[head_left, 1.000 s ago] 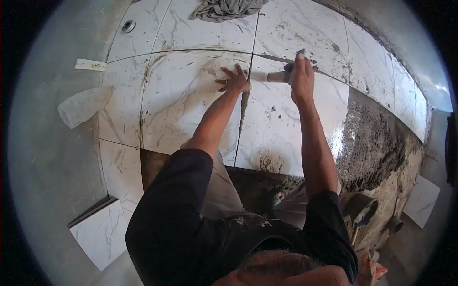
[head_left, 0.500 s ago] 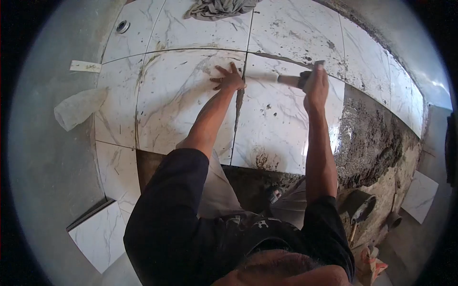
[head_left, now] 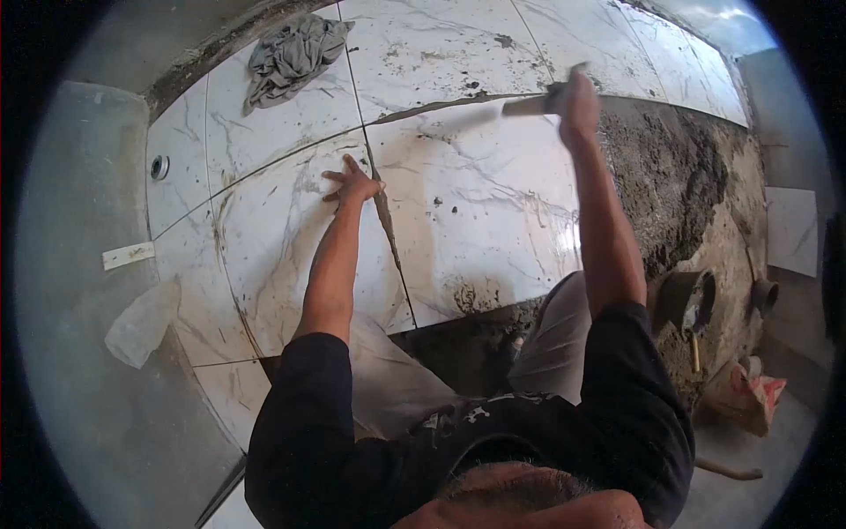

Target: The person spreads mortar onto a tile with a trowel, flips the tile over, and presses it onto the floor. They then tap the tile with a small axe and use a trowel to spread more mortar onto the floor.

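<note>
My left hand (head_left: 354, 183) lies with spread fingers on a white marbled tile (head_left: 291, 238), its thumb side at the dark joint beside the neighbouring tile (head_left: 493, 212). Above the far right part of that second tile, my right hand (head_left: 579, 110) is closed around a tool (head_left: 529, 107), somewhat blurred, with a pale block-like part pointing left. It looks like a mallet or hammer. Mortar smudges and small dark crumbs dot the tiles.
A grey cloth (head_left: 295, 60) lies on the far left tile, near a round metal ring (head_left: 159, 167). Wet mortar (head_left: 661, 176) spreads to the right. Beyond my right arm are a black bucket (head_left: 687, 300), a torn bag (head_left: 745, 397) and a loose tile (head_left: 791, 231).
The view has turned and shifted, so the cloth and tiles appear further left and lower. My right hand with the tool is now over the tile's far right part; my left hand stays spread near the joint.
</note>
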`<action>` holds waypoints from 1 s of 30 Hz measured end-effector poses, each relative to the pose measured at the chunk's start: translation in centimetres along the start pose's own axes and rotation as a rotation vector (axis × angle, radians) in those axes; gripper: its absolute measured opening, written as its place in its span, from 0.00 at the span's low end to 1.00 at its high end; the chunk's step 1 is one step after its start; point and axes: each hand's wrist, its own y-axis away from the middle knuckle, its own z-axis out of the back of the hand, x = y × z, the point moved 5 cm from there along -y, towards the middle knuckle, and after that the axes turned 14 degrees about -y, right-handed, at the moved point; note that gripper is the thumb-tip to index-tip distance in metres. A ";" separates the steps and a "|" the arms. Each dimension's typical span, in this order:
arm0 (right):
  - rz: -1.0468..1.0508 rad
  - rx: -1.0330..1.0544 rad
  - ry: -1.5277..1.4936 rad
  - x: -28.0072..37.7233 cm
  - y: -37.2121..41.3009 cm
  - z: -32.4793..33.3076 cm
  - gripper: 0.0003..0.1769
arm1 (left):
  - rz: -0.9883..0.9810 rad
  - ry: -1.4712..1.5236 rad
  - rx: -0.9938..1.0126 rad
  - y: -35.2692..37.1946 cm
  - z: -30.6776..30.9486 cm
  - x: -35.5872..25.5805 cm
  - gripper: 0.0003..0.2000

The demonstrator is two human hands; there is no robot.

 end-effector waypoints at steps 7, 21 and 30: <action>-0.027 -0.124 0.035 3.0 -2.1 3.6 0.25 | 0.011 -0.016 -0.001 -0.9 -0.5 0.1 0.59; -0.019 -0.100 0.097 1.4 -4.4 7.7 0.26 | 0.008 0.034 -0.023 -1.1 -0.2 0.2 0.61; 0.011 -0.071 0.066 3.0 -4.1 6.2 0.26 | 0.012 0.024 0.019 -0.8 -0.3 0.1 0.61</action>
